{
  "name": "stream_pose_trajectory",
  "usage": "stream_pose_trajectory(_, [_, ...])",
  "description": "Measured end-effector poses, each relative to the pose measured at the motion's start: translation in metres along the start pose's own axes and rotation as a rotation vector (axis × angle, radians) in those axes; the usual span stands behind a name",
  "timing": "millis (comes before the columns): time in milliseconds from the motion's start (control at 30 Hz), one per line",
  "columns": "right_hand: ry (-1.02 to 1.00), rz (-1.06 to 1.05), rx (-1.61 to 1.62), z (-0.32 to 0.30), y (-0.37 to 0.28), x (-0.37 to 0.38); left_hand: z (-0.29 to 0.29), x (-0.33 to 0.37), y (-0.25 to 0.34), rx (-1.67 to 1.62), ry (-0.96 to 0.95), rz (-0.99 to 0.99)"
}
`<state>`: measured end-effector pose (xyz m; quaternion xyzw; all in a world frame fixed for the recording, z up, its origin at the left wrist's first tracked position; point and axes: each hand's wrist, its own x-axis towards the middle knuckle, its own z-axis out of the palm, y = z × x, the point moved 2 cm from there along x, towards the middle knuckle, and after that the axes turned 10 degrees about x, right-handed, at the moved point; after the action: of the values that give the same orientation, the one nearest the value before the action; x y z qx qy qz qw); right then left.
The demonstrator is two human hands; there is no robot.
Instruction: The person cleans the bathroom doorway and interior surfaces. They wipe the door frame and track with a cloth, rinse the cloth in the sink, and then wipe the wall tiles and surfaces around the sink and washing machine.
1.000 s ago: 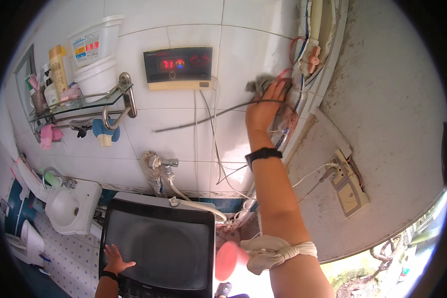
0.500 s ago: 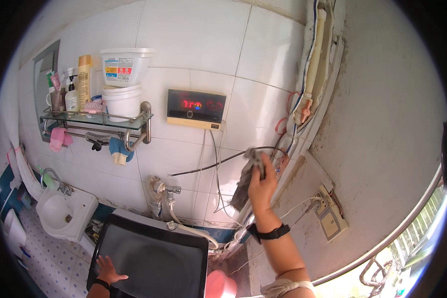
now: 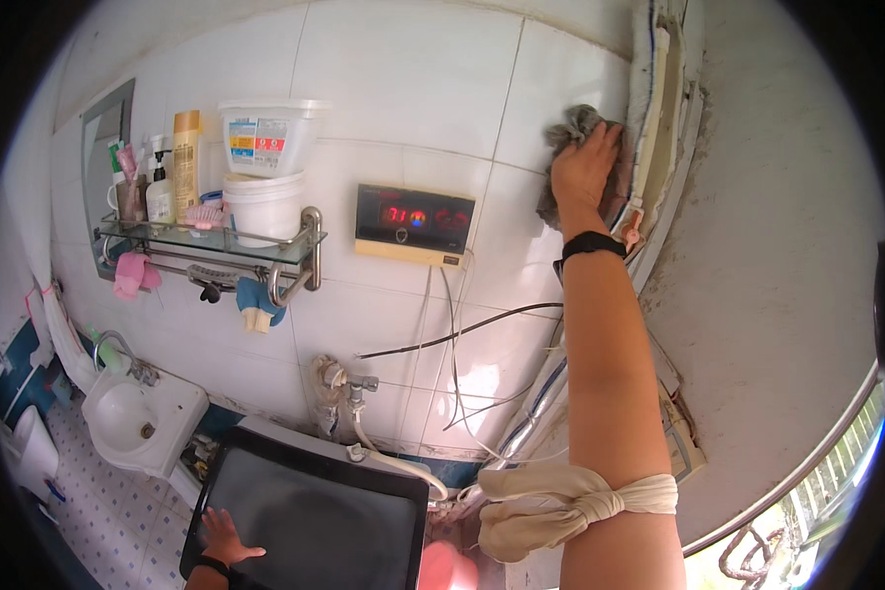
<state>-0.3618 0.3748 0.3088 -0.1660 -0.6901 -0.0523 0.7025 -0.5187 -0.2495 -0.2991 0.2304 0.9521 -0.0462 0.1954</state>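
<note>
High on the white tiled wall (image 3: 403,88), close to the corner pipes, my right hand (image 3: 587,172) presses a crumpled grey cloth (image 3: 568,133) against the tiles. Its fingers are bent over the cloth, and part of the cloth shows on both sides of the hand. A cream strip of fabric (image 3: 551,501) is knotted round my right arm. My left hand (image 3: 228,539) lies with fingers spread on the dark lid of a washing machine (image 3: 315,511) at the lower left, holding nothing.
A control panel with a red display (image 3: 413,224) hangs mid-wall, loose cables below it. Left of it, a glass shelf (image 3: 192,236) carries white tubs (image 3: 265,206) and bottles. A tap (image 3: 359,383), a washbasin (image 3: 133,423), a pink bucket (image 3: 447,567) and a wall socket (image 3: 683,442) are around.
My right hand has moved up the wall with the cloth, from beside the low cable to near the upper pipes. My left hand stays on the lid. The view has shifted slightly.
</note>
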Motion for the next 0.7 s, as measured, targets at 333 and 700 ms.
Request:
stream_pose_trajectory(333, [0.102,0.090,-0.202,-0.002,0.017,-0.117,-0.015,-0.006,0.008,-0.020,-0.093,-0.053])
stream_pose_trajectory(700, [-0.277,0.428,-0.325,-0.009,0.014,-0.202,-0.022,-0.012,0.014,-0.020,-0.032,-0.052])
